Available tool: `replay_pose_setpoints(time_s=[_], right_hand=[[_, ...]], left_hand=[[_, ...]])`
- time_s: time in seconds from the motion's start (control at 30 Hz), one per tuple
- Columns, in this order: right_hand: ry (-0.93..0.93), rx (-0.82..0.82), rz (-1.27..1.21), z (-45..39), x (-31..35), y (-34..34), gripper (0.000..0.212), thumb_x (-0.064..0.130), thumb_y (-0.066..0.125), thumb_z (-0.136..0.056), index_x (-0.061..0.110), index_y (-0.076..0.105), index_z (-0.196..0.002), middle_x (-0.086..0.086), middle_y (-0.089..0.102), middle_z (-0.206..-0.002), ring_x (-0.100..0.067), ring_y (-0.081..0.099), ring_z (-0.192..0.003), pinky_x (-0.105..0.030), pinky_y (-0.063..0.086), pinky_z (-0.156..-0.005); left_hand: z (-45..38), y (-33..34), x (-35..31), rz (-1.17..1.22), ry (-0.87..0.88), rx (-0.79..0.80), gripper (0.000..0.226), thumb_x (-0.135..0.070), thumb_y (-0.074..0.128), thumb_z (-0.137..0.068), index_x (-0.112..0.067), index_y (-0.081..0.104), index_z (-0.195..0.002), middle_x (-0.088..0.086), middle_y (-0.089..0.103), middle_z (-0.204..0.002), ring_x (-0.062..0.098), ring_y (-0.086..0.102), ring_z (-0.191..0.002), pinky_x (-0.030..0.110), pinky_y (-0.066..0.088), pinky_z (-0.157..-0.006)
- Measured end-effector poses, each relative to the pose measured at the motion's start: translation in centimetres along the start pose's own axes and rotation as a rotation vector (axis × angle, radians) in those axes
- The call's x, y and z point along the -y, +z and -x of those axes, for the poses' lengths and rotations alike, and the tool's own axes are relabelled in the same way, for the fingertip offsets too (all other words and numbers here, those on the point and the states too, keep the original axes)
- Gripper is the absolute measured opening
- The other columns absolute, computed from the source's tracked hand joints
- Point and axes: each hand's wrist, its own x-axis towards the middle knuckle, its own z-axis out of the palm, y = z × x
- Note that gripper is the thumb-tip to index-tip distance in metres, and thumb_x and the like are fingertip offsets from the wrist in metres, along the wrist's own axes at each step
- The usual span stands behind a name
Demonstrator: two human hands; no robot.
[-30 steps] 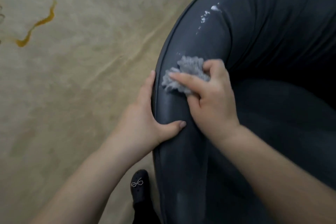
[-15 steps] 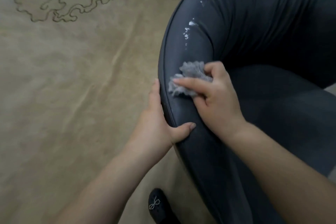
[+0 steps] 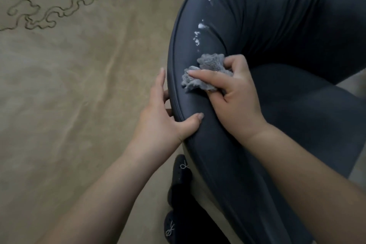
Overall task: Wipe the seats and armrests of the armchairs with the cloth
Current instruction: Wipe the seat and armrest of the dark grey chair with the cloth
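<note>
A dark grey leather armchair (image 3: 277, 25) fills the right side of the view, its rounded armrest (image 3: 198, 128) curving toward me. My right hand (image 3: 235, 97) holds a crumpled grey cloth (image 3: 206, 73) and presses it onto the top of the armrest, index finger stretched across it. My left hand (image 3: 162, 119) clasps the armrest's outer edge, thumb lying on top and fingers down the outside. White specks (image 3: 199, 33) sit on the leather just beyond the cloth. The seat cushion (image 3: 307, 115) lies to the right of my right hand.
A beige carpet (image 3: 79, 85) with a cloud pattern covers the floor to the left. My dark shoes (image 3: 180, 172) with small bow ornaments stand close to the chair's base at the bottom.
The cloth and my right hand have slid a little farther along the armrest toward the white specks. My left hand keeps its hold on the edge. The view has shifted slightly.
</note>
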Motion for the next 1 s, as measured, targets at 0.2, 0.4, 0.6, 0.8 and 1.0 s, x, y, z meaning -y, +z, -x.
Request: replay_pose_setpoints(time_s=[0.2, 0.4, 0.6, 0.8, 1.0], right_hand=[[-0.037, -0.051, 0.124, -9.4, -1.5, 1.1, 0.033, 0.013, 0.061, -0.087, 0.032, 0.069, -0.112, -0.005, 0.038, -0.102, -0.028, 0.049, -0.1, -0.036, 0.045, -0.091], [-0.041, -0.086, 0.016, -5.5, -2.1, 1.0, 0.048, -0.004, 0.064, -0.078, 0.029, 0.069, -0.112, -0.009, 0.044, -0.103, -0.031, 0.052, -0.094, -0.041, 0.049, -0.083], [0.017, -0.107, 0.068, -13.6, -3.5, 1.1, 0.038, 0.006, 0.064, -0.082, 0.029, 0.071, -0.111, -0.014, 0.047, -0.1, -0.03, 0.05, -0.095, -0.042, 0.048, -0.084], [0.239, -0.171, -0.196, -8.6, -5.9, 0.1, 0.037, 0.002, 0.067, -0.085, 0.025, 0.065, -0.113, -0.011, 0.047, -0.104, -0.015, 0.057, -0.097, -0.019, 0.044, -0.09], [0.128, -0.162, -0.207, -10.9, -4.0, 1.5, 0.038, 0.011, 0.068, -0.085, 0.03, 0.065, -0.118, -0.003, 0.045, -0.104, -0.014, 0.057, -0.098, -0.021, 0.045, -0.091]], left_hand=[[-5.1, -1.8, -2.0, -0.108, 0.072, 0.035, 0.109, -0.029, 0.083, -0.069, -0.045, 0.012, -0.15, -0.038, 0.046, -0.114, -0.026, 0.053, -0.086, -0.001, 0.041, -0.057], [-10.2, -2.5, -3.7, -0.19, 0.073, 0.134, 0.116, -0.039, 0.083, -0.057, -0.049, 0.013, -0.149, -0.037, 0.05, -0.121, -0.02, 0.055, -0.097, 0.003, 0.046, -0.072], [-12.8, -2.8, -5.2, -0.254, 0.052, 0.221, 0.122, -0.042, 0.085, -0.055, -0.045, 0.008, -0.15, -0.025, 0.04, -0.143, -0.011, 0.045, -0.12, 0.009, 0.043, -0.094], [-14.2, -3.0, -6.1, -0.272, 0.016, 0.268, 0.123, -0.039, 0.087, -0.059, -0.051, 0.003, -0.149, -0.031, 0.037, -0.142, -0.019, 0.042, -0.119, 0.003, 0.04, -0.091], [-16.4, -3.0, -7.3, -0.328, 0.08, 0.324, 0.126, -0.031, 0.087, -0.059, -0.041, 0.002, -0.152, -0.029, 0.034, -0.144, -0.011, 0.038, -0.129, 0.021, 0.037, -0.108]])
